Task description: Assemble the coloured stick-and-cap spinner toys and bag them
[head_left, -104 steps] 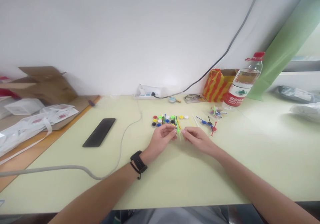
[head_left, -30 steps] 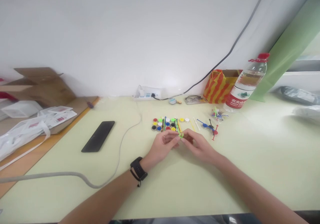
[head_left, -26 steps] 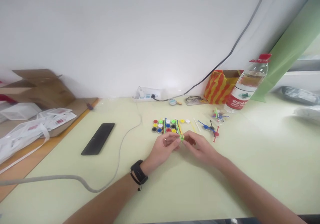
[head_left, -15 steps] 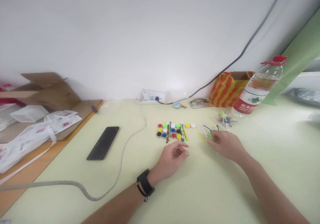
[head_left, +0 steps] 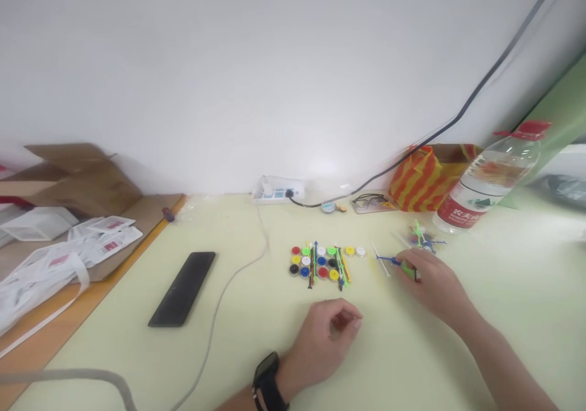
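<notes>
My right hand (head_left: 433,283) is closed at the right, its fingertips on small plastic arrows. A blue arrow (head_left: 387,259) sticks out to the left of the fingers, and a green arrow (head_left: 407,269) shows under them beside a dark tip. Just left of these lie a white arrow (head_left: 381,261) and a faint yellow one. My left hand (head_left: 320,338) rests nearer me, its thumb and fingers curled into a loop with the tips close together and nothing visible inside. Beyond it sit rows of round coloured discs (head_left: 323,273) with bundles of coloured arrows (head_left: 315,264) among them.
A bag of loose arrows (head_left: 422,237) lies by a large water bottle (head_left: 492,179) and a striped bag (head_left: 419,179). Along the wall are glasses (head_left: 370,201) and a power strip (head_left: 279,190). To the left are a black phone (head_left: 182,290), a grey cable (head_left: 215,313) and a cardboard box (head_left: 86,173).
The camera view has shifted, so the table items appear lower. My right hand has gathered the blue, green and black arrows closer together. My left hand has drawn back from the discs, its fingertips closer together.
</notes>
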Demonstrator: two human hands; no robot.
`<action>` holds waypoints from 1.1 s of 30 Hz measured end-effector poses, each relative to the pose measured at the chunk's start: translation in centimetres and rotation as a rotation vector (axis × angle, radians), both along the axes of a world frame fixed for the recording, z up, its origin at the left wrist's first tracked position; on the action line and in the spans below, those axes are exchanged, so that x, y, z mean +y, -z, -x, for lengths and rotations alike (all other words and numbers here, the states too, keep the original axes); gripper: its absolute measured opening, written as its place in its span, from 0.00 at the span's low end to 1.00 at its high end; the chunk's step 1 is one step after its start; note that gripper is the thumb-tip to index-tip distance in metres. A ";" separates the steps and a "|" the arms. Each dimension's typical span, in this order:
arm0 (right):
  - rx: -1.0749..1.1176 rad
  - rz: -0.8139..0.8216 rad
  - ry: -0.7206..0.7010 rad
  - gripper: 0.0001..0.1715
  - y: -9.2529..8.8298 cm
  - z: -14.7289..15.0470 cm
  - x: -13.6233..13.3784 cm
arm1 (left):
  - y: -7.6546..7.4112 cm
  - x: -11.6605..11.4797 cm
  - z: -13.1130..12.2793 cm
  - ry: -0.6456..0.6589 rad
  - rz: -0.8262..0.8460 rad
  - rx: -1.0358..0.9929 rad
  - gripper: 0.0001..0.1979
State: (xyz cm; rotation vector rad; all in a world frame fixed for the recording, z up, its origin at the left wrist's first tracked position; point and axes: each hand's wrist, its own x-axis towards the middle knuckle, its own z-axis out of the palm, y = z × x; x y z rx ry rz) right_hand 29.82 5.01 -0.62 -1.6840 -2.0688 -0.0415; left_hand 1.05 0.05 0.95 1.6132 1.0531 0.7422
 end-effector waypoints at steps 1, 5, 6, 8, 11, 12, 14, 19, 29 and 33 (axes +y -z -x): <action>0.015 -0.015 -0.038 0.10 0.1 0.3 0.0 | -0.2 0.0 0.0 0.010 -0.001 0.003 0.08; 0.005 -0.031 -0.149 0.12 0.8 1.9 -0.1 | -0.7 0.3 0.0 -0.001 0.022 0.016 0.08; -0.011 -0.027 -0.155 0.12 1.0 2.3 -0.1 | -0.7 0.4 0.0 -0.006 0.030 0.021 0.08; -0.034 -0.026 -0.153 0.11 1.5 2.8 0.0 | -0.6 0.6 0.1 -0.016 0.047 0.035 0.08; -0.034 -0.036 -0.131 0.12 2.0 3.1 0.4 | -0.4 0.9 0.1 -0.040 0.082 0.063 0.09; -0.029 -0.041 -0.121 0.13 2.1 3.1 0.5 | -0.4 0.9 0.1 -0.044 0.093 0.069 0.09; -0.015 -0.047 -0.109 0.14 2.3 3.1 0.7 | -0.5 1.1 0.2 -0.036 0.103 0.074 0.08; -0.007 -0.039 -0.111 0.13 2.2 2.9 0.7 | -0.8 1.3 0.3 -0.008 0.089 0.056 0.08; -0.040 -0.080 -0.004 0.16 2.3 2.4 0.3 | -0.7 1.0 0.3 0.031 0.053 0.004 0.08; -0.039 -0.076 -0.005 0.20 2.3 2.0 0.3 | -0.6 0.8 0.3 0.046 0.035 -0.005 0.08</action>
